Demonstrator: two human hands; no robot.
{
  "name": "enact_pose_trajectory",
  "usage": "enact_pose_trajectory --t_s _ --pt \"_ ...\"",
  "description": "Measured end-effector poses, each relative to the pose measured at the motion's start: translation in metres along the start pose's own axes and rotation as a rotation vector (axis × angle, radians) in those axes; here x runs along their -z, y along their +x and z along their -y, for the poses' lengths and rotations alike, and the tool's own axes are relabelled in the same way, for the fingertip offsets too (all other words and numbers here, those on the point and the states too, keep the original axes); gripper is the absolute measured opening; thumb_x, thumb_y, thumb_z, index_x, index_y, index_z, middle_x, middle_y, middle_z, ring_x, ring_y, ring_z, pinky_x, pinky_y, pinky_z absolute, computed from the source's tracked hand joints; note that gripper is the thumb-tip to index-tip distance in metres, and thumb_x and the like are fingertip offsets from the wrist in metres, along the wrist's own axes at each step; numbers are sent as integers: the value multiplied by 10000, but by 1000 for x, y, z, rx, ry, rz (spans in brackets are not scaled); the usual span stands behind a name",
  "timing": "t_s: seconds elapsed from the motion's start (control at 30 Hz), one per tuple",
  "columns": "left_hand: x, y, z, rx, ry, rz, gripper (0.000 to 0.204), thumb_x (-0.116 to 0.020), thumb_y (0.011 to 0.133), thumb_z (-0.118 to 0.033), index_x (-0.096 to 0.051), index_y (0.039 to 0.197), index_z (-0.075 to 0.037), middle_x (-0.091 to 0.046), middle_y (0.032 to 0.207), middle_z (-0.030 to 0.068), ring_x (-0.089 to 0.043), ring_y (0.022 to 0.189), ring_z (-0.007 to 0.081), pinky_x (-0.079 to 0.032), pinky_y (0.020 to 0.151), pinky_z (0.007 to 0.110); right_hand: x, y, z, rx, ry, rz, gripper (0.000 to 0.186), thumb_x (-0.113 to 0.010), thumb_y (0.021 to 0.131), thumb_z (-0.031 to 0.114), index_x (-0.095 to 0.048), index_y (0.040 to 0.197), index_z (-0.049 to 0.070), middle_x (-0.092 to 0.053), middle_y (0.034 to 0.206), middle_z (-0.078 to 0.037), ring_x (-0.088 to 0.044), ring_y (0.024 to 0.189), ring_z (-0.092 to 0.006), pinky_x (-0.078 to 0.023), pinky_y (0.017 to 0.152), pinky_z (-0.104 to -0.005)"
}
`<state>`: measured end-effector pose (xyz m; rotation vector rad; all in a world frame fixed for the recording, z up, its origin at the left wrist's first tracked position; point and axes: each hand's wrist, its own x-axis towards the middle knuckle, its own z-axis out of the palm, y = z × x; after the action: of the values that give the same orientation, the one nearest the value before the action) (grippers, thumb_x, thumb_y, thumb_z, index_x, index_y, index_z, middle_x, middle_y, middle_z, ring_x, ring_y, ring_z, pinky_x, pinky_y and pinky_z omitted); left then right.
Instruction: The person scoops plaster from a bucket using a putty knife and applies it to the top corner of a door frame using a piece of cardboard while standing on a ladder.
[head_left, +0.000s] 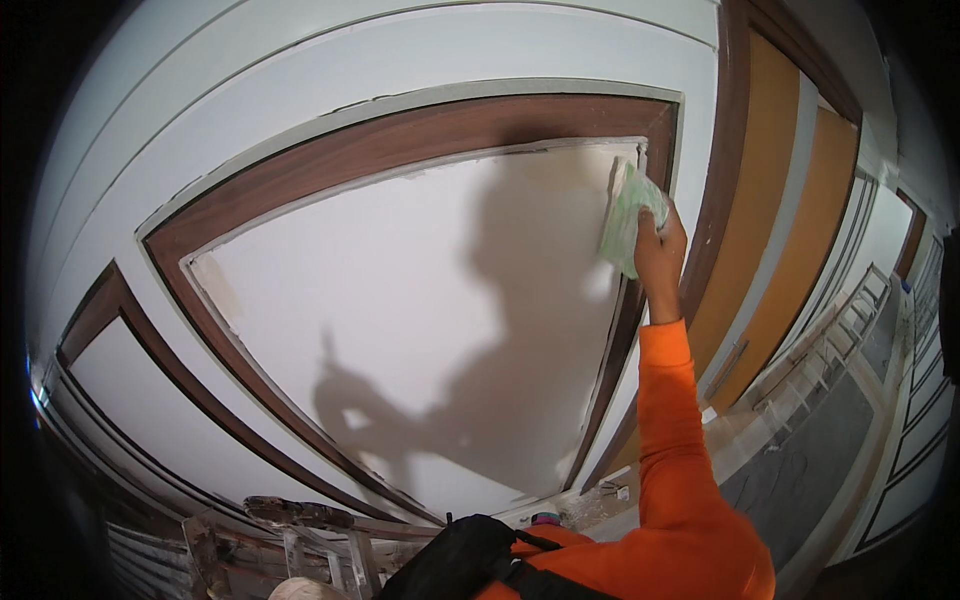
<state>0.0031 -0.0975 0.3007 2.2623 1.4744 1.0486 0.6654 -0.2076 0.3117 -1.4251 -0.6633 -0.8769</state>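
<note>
1. The right hand (658,262) is clenched round a folded pale-green sanding sheet (628,218), pressed flat to the white panel (400,330) at about two o'clock in the view, right beside the dark brown trim (410,140) where its top and right strips meet.
2. The left hand is out of view, so its state cannot be told; a shadow on the panel at seven o'clock hints at a raised arm holding something thin, no more.
3. To do this well, I judge the sheet should stay flat under the palm, with even, light pressure, so no grooves form.
4. Work parallel to the trim at the corner; the risk is scuffing the brown finish if the sheet's edge rides over it.
5. Rough white patches show along the panel's upper edge at twelve o'clock; those likely want the same attention.
6. A paint-spattered ladder top (300,515) sits at six o'clock, so footing matters when stretching this far.
</note>
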Motion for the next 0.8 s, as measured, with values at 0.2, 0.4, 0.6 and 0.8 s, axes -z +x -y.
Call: enact_pose_trajectory --t_s 0.2,0.4,0.6,0.8 --pt "9 -10 39 -173 440 -42 470 -562 991 -411 -596 1324 -81 -679 1189 188 -651 1011 331 -433 977 498 -9 22 -5 54 -156 -85 363 -496 951 89 -577 1297 16 -695 1015 -258 -688 903 -413 -521 826 -421" --pt "2 -5 -16 77 83 -18 462 -544 994 -409 -591 1331 -96 -716 1062 164 -661 938 324 -349 1085 480 -24 15 -7 34 -149 -115 353 -520 937 93 -581 1273 3 -695 984 -261 -691 887 -415 -525 804 -433" --pt "5 -2 -4 -24 147 -32 458 -531 998 -414 -606 1317 -93 -735 891 132 -668 833 328 -314 1101 475 -33 14 7 23 -179 -53 377 -542 919 79 -578 1289 22 -697 952 -250 -704 830 -387 -532 763 -432" --pt "2 -2 -6 1 182 -2 431 -536 1009 -373 -608 1312 -74 -687 1184 178 -645 1039 339 -309 1110 473 -75 -16 48 42 -207 11 428 -612 857 81 -593 1284 74 -714 955 -209 -700 743 -358 -548 708 -435"
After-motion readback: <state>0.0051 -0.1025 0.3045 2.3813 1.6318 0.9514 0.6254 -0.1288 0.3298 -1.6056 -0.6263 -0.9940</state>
